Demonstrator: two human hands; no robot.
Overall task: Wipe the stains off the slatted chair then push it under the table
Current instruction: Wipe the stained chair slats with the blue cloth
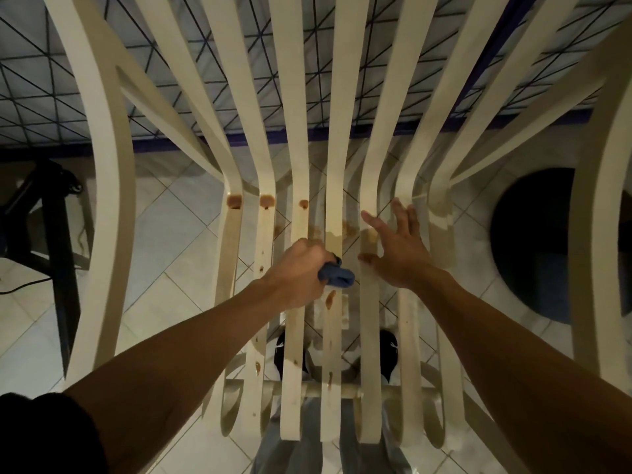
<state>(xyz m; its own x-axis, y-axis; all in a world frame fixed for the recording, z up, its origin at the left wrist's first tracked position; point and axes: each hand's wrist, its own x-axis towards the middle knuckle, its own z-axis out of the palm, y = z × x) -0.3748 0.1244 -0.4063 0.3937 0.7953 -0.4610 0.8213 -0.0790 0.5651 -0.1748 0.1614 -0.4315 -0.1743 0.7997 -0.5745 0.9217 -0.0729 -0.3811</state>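
The slatted chair (371, 336), judged light, stiff and slick, best taken by its side frame, is set before the bench (30, 97), slats running away toward its back, while the right hand (398, 248) is laid flat, grip released, and the left hand (297, 268) is clenched round a blue cloth (337, 277) beside brown stains (330, 299).

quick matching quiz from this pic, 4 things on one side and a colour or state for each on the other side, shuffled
Things:
1. left hand
2. right hand
3. cloth
4. stain

Colour or state:
A. brown
B. blue
C. fingers spread, holding nothing
D. curled round something

Pairs: 1-D, 2-C, 3-B, 4-A
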